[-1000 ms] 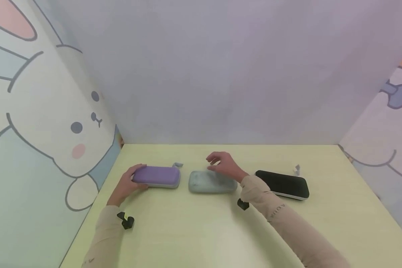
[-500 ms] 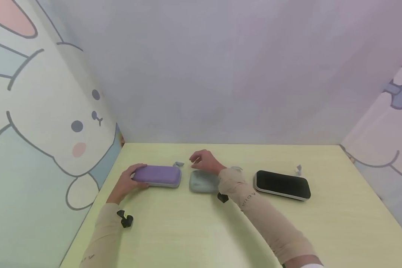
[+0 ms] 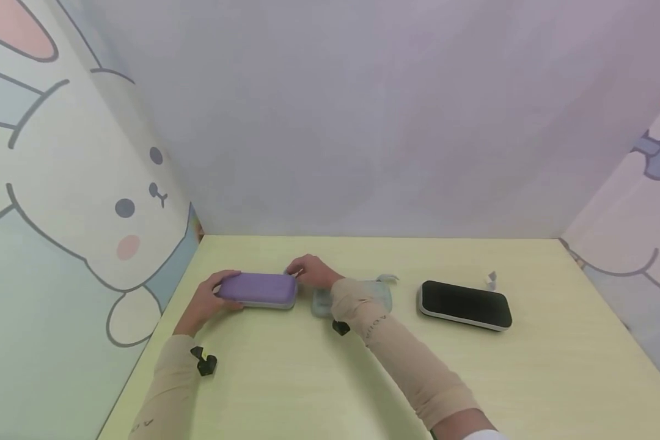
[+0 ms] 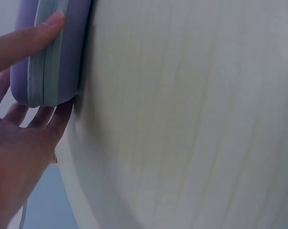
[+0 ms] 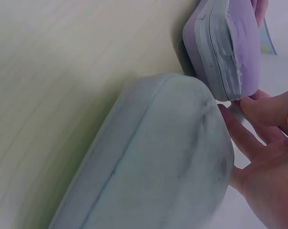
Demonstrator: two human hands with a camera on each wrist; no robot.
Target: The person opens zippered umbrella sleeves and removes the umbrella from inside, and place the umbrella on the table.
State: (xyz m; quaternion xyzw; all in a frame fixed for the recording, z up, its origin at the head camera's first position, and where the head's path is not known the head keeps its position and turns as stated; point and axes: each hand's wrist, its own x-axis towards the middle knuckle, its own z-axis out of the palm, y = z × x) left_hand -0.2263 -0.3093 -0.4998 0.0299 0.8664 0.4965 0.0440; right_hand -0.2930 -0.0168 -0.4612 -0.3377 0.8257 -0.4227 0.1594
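Note:
My left hand (image 3: pixel 203 305) grips the left end of a purple pencil case (image 3: pixel 261 288), thumb on the near side. In the left wrist view, the thumb presses the pale band (image 4: pixel 49 62) round the case's side, and the fingers wrap its end. At the right back corner of the same case is my right hand (image 3: pixel 315 272). The right wrist view shows its thumb and fingers pinching a small grey pull tab (image 5: pixel 235 112) there, partly hidden by the fingers. My right forearm crosses over a grey-green case (image 3: pixel 382 294), whose rounded end fills much of the right wrist view.
A black case (image 3: pixel 464 304) with a white lower edge lies to the right, a pale tab (image 3: pixel 492 280) behind it. Another pale tab (image 3: pixel 387 278) sticks out behind the grey-green case. Walls with cartoon animals stand behind and beside the pale yellow table (image 3: pixel 286 379).
My right hand has moved left, from above the grey-green case to the purple case's right back corner, and now pinches the tab. The left hand has stayed on the purple case.

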